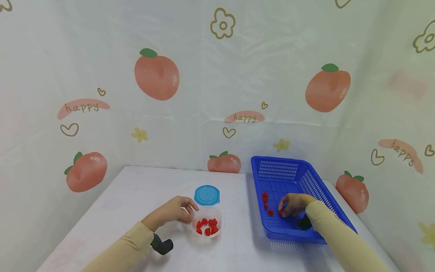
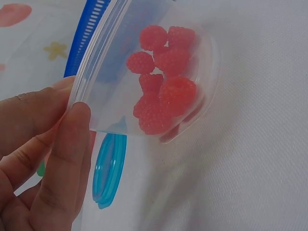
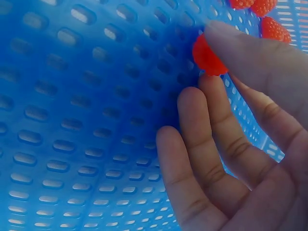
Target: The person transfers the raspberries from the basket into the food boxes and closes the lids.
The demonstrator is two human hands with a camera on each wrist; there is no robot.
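Observation:
A clear plastic container (image 1: 208,212) stands on the table with several red raspberries (image 2: 175,94) gathered in its bottom. My left hand (image 1: 177,210) pinches the container's rim from the left, as the left wrist view shows close up. On the right, my right hand (image 1: 293,204) reaches down into a blue slotted basket (image 1: 276,179). Its thumb and index finger pinch a raspberry (image 3: 207,54) low over the basket's floor, while the other fingers (image 3: 192,120) bend loosely beside it. More raspberries (image 1: 270,212) lie along the basket's left side.
A blue lid (image 1: 207,195) lies on the white table (image 1: 146,185) just behind the container. The basket's raised walls surround my right hand. A printed curtain (image 1: 200,75) hangs behind the table and along both sides.

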